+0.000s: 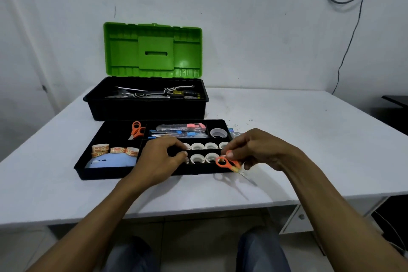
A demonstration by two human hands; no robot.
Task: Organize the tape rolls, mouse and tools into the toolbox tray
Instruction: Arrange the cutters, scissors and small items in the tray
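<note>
Tray (92,175) holds tape rolls (197,146), mouse (111,161); right grip (260,150) pinches scissors (222,162), left grip (157,159) unclear.

Soft, even indoor light; faint shadows on the white table (309,150); slight blur throughout; wide-angle bending at the edges.

Two scissors (135,129); one mouse (110,161); one tray (106,175); one toolbox (143,110).

Both forearms bare, reaching forward. My left hand (161,157) is palm down with fingers curled in; can't tell if it holds anything. My right hand (258,150) is arched, thumb and forefinger pinching the orange scissors (233,164) by the handle, other fingers loosely bent.
</note>
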